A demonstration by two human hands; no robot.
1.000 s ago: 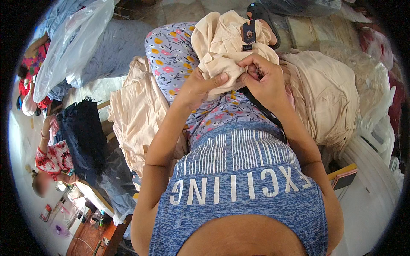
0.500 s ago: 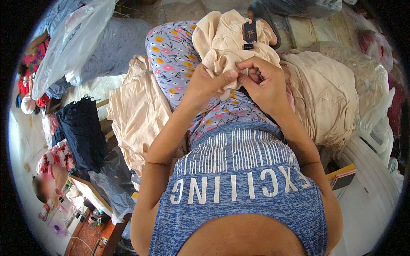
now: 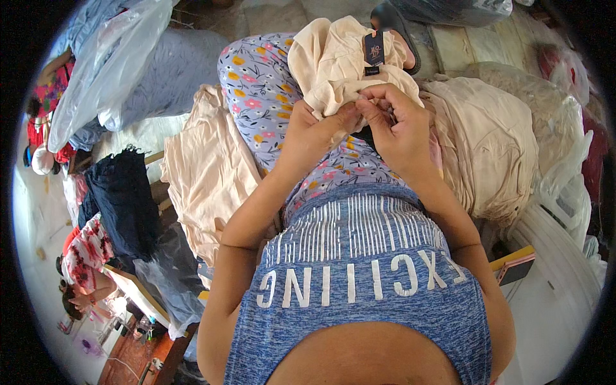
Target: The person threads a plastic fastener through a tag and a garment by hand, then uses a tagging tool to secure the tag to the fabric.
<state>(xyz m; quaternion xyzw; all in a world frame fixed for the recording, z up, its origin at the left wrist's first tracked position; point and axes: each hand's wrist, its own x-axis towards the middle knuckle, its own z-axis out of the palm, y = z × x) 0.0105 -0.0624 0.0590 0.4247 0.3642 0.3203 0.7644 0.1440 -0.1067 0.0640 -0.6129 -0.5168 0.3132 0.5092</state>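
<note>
A cream garment (image 3: 324, 54) lies bunched over my lap, on trousers with a floral print (image 3: 256, 96). A black hang tag (image 3: 374, 48) rests on its upper right part. My left hand (image 3: 314, 131) is closed on the near edge of the garment, with the thumb pressed on the cloth. Close beside it, my right hand (image 3: 401, 122) pinches the same edge between thumb and fingers. The two thumbs almost meet. Whether a small thing sits between the fingertips cannot be made out.
Cream cloth lies heaped on my left (image 3: 208, 173) and in a larger pile on my right (image 3: 481, 141). Clear plastic (image 3: 109, 70) covers bluish cloth at the far left. Dark navy fabric (image 3: 122, 199) hangs nearer. Another person (image 3: 86, 256) is at the left, by a wooden table (image 3: 138, 353).
My fingers have shifted a little on the cloth, and the fold hanging below the left thumb is now mostly hidden. The person at the left has bent and turned.
</note>
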